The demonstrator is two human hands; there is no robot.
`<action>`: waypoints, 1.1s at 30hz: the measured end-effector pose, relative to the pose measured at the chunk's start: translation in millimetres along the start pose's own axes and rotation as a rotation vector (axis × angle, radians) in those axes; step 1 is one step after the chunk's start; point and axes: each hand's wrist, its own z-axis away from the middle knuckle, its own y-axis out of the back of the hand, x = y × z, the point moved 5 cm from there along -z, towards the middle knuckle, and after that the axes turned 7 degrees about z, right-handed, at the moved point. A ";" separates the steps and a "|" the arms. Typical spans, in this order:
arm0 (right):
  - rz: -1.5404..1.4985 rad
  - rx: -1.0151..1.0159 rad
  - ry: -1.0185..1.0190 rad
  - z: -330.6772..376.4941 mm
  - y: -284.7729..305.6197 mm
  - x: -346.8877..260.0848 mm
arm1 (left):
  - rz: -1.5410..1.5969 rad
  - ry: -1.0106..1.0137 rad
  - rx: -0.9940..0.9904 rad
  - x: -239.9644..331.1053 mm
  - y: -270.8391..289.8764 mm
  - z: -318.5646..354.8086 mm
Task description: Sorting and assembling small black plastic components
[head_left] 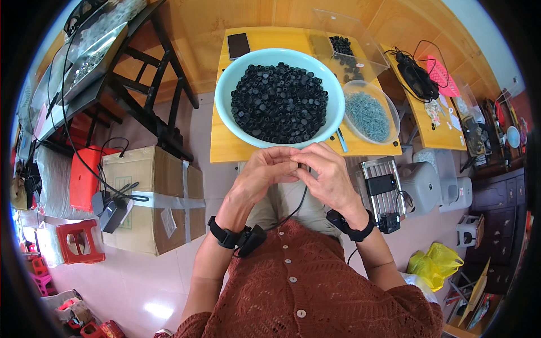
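Observation:
Close to the table's near edge, my left hand (260, 173) and my right hand (331, 176) meet fingertip to fingertip. Between them they pinch a small black plastic cap (298, 165), mostly covered by the fingers. Just beyond stands a light-blue basin (224, 93) heaped with similar black plastic caps (279, 104). A translucent round tub (397, 121) of thin silvery screws (366, 115) is to the basin's right. Behind that tub, a clear box (369, 42) holds more black pieces (342, 48). A thin blue tool (342, 141) lies between basin and tub.
The yellow table (222, 151) also carries a dark phone (239, 45). A taped cardboard box (141, 197) and a red stool (80, 241) stand on the left. To the right are a slatted metal device (376, 174) and a yellow plastic bag (434, 265).

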 end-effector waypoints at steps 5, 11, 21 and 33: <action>-0.075 -0.083 0.001 1.0 -0.9 2.0 | 0.093 0.098 -0.064 -9.9 10.4 -2.8; -0.129 -0.060 -0.022 1.8 1.0 2.4 | 0.156 0.094 -0.081 -10.6 5.5 0.0; -0.193 0.034 -0.154 -0.1 3.2 -0.6 | 0.387 0.093 -0.137 -17.7 1.4 -2.0; -0.161 0.093 -0.162 -4.7 0.6 -1.1 | 0.390 0.041 -0.057 -16.9 1.6 -1.2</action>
